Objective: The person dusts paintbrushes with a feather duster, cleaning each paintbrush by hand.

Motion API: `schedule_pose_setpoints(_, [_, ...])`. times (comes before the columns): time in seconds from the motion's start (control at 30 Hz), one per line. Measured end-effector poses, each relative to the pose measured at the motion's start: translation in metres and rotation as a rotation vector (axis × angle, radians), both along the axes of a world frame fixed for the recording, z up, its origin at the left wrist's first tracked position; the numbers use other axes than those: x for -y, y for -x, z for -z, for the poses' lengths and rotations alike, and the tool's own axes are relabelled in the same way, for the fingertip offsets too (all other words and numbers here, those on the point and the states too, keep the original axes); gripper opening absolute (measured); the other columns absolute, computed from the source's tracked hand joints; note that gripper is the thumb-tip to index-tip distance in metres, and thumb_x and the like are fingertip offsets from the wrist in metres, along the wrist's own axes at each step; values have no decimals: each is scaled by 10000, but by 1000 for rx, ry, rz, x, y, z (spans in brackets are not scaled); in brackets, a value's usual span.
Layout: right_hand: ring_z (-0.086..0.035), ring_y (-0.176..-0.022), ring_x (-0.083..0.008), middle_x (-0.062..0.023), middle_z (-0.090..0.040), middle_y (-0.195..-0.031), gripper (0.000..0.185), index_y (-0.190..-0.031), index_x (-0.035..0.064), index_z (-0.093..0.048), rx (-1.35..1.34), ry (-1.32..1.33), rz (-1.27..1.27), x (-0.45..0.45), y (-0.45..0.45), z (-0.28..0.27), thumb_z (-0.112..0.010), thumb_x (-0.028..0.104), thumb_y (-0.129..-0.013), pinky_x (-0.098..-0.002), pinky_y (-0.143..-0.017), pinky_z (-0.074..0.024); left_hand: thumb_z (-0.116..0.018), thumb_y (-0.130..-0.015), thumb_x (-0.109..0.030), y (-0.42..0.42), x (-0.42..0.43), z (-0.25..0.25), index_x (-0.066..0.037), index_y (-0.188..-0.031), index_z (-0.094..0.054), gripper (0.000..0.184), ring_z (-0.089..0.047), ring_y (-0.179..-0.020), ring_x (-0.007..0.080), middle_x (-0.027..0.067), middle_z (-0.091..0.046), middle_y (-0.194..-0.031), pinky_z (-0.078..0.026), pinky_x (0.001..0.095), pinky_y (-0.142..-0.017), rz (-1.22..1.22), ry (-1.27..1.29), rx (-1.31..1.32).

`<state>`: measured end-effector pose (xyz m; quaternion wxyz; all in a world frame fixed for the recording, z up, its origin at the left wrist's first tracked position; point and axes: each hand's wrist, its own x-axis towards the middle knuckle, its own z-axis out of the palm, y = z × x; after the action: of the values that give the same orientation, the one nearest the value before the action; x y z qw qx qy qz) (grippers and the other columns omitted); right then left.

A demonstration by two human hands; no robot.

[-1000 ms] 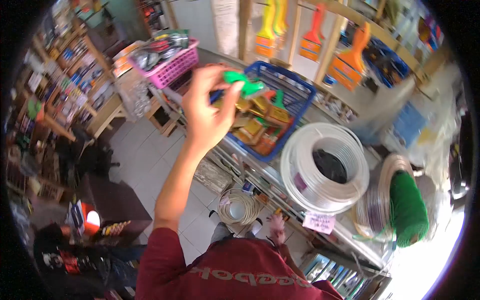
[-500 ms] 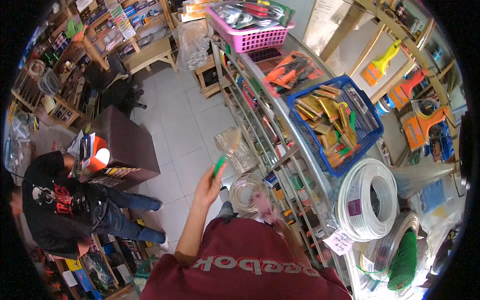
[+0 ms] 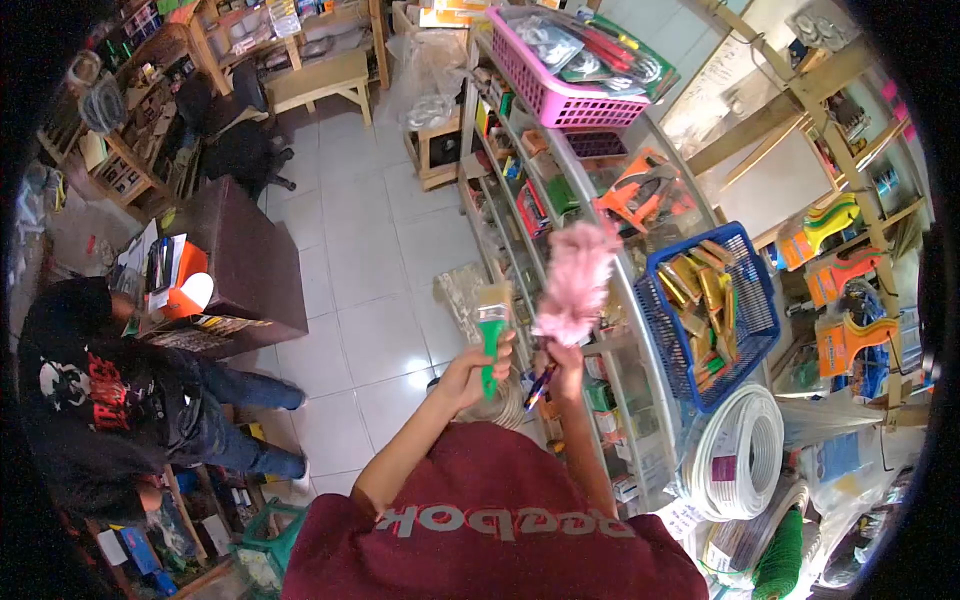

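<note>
My left hand (image 3: 468,378) is closed around the green handle of a paintbrush (image 3: 491,335), bristles pointing up and away from me. Close by on the right, my right hand (image 3: 563,366) grips the dark handle of a pink feather duster (image 3: 578,275). The fluffy head is slightly blurred and stands in front of the shelf edge. A blue basket (image 3: 765,312) holds gold-coloured packets with some green and red parts, just right of the duster.
A glass display case (image 3: 655,420) runs along my right, carrying a pink basket (image 3: 530,75) and a white cable coil (image 3: 700,465). Packaged brushes (image 3: 838,345) hang at the far right. A person in a black shirt (image 3: 100,390) stands left beside a brown desk (image 3: 250,270).
My right hand has raised the duster from low beside me to the shelf's edge. My left hand has moved right with the paintbrush, now more upright. The view has shifted.
</note>
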<state>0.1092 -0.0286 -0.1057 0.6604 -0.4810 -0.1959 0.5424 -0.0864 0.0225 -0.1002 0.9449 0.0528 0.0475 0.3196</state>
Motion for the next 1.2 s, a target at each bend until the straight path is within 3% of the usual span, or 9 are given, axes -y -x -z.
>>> schedule_pose_setpoints(0.33, [-461, -541, -123, -18, -497, -618, 126, -757, 42, -545, 251, -261, 354, 10, 18, -65, -591, 112, -850, -269, -505, -369, -431, -993, -405, 32, -76, -60, -75, -1159, -489, 374, -351, -477, 68, -24, -390, -638, -292, 228, -431, 221, -681, -750])
schedule_pose_setpoints(0.37, [-437, -521, -111, -27, -516, -704, 206, -944, 25, -505, 395, -255, 340, 16, 11, -52, -636, 146, -841, -257, -468, -345, -466, -985, -346, 30, -80, -59, -79, -1005, -489, 269, -327, -440, 57, -45, -353, -609, -250, 224, -399, 225, -660, -783])
schedule_pose_setpoints(0.5, [-479, -590, -98, -39, -561, -734, 196, -891, 10, -594, 394, -229, 386, 12, 10, -41, -676, 170, -814, -243, -515, -375, -522, -926, -240, 17, -91, -51, -76, -906, -491, 168, -289, -414, 41, -51, -350, -594, -199, 225, -370, 309, -652, -703])
schedule_pose_setpoints(0.63, [-637, -938, -156, -80, -683, -971, 347, -1062, 10, -635, 1183, 203, -451, 1, -16, -60, -702, 236, -807, -301, -821, -498, -530, -897, -212, 1, -79, -48, -82, -849, -471, 150, -300, -423, 42, -49, -350, -587, -208, 222, -374, 101, -696, -776])
schedule_pose_setpoints(0.73, [-635, -982, -202, -102, -659, -1066, 392, -1132, 10, -595, 629, -87, -446, 17, -33, -64, -730, 49, -766, -359, -847, -521, -528, -876, -178, -2, -64, -32, -79, -836, -457, 128, -299, -425, 41, -44, -349, -579, -209, 220, -367, -126, -688, -915])
schedule_pose_setpoints(0.83, [-613, -932, -166, -81, -650, -1026, 274, -1079, -6, -608, 437, 55, -140, 20, -47, -57, -669, 2, -812, -306, -791, -526, -545, -876, -186, -1, -62, -51, -73, -865, -467, 138, -296, -428, 37, -36, -354, -571, -207, 218, -359, 141, -573, -630])
schedule_pose_setpoints(0.97, [-536, -1062, -172, -84, -578, -1128, 427, -1129, 5, -558, 816, -93, -765, 9, -59, -37, -730, 34, -739, -338, -960, -424, -512, -887, -199, -11, -43, -57, -76, -855, -461, 137, -298, -427, 47, -22, -372, -591, -218, 215, -360, 95, -543, -704])
schedule_pose_setpoints(1.1, [-572, -950, -157, -55, -607, -1010, 349, -1066, 23, -597, 646, -112, -274, 15, -70, 8, -727, 71, -746, -329, -871, -470, -477, -892, -236, -21, -29, -58, -77, -846, -468, 166, -323, -434, 64, -4, -408, -620, -248, 216, -367, -31, -506, -702])
schedule_pose_setpoints(1.2, [-595, -847, -155, -36, -633, -912, 264, -994, 24, -632, 737, 172, -300, 11, -69, 16, -725, 85, -753, -318, -799, -493, -426, -909, -236, -24, -23, -55, -70, -905, -482, 175, -374, -439, 81, 15, -470, -648, -295, 224, -386, -12, -557, -618])
